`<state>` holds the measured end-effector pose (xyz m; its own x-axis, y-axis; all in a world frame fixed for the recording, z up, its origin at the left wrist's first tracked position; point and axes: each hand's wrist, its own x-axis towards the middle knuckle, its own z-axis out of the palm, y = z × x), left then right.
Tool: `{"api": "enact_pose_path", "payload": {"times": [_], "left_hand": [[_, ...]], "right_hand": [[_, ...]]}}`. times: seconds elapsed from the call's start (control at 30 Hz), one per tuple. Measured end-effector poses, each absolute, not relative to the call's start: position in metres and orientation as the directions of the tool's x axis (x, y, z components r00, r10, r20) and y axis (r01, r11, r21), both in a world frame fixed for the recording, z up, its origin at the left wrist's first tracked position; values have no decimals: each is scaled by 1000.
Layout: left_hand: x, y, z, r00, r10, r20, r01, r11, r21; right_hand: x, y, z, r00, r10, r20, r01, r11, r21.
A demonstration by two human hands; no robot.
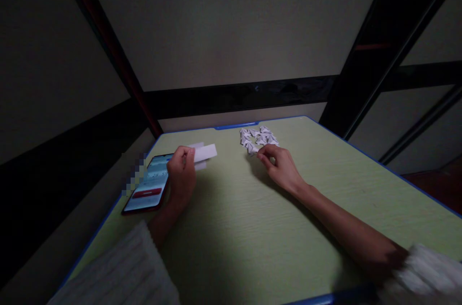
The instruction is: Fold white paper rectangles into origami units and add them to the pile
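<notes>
My left hand (182, 168) pinches a small white paper rectangle (205, 152) between thumb and fingers. Behind and below it, more white paper (200, 165) shows in part, and I cannot tell whether this lies on the table or is in the hand. With thumb and fingertips closed, my right hand (279, 165) grips the edge of a folded white paper piece (251, 149). That piece is at the near side of a cluster of several similar pointed, folded paper pieces (264, 130) on the table.
A smartphone (148, 187) with a lit screen lies by the left edge of the pale green table (231, 228), beside my left hand. Blue trim (236, 126) borders the tabletop. Directly behind the table stands a panelled wall or cabinet front (231, 26) with dark bands.
</notes>
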<state>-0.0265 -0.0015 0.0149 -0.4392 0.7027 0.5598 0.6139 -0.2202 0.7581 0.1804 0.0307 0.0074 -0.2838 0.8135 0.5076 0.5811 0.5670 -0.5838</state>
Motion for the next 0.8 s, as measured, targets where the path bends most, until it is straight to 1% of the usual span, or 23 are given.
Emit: {"api": "enact_pose_path", "payload": {"times": [0.03,0.07,0.17,0.3,0.4,0.5,0.57,0.7,0.73,0.8], "left_hand": [[-25,-1,14,-432,741,514,560,-226,797],[-21,-2,14,-426,768,477,510,-232,829],[-4,-8,13,-351,856,379,426,-215,879],[12,-14,11,-237,926,293,315,-212,925],[16,-17,7,-62,975,214,256,-191,948],[18,-19,5,114,984,139,251,-163,954],[19,-20,4,179,974,136,215,-174,961],[16,-19,6,153,955,253,48,-263,964],[15,-18,6,150,951,269,34,-277,960],[13,-18,7,160,948,277,69,-290,954]], "right_hand": [[178,29,8,-256,836,486,537,541,-648],[174,26,9,-269,847,458,477,530,-701],[162,17,9,-359,866,348,294,459,-838],[154,15,6,-374,883,285,95,342,-935],[154,19,4,-331,906,263,-9,276,-961],[154,21,6,-300,922,243,-120,216,-969],[155,21,8,-306,929,207,-179,158,-971],[155,20,8,-367,923,114,-260,16,-965],[155,20,8,-390,916,93,-269,-17,-963],[155,19,7,-433,899,64,-268,-61,-962]]}}
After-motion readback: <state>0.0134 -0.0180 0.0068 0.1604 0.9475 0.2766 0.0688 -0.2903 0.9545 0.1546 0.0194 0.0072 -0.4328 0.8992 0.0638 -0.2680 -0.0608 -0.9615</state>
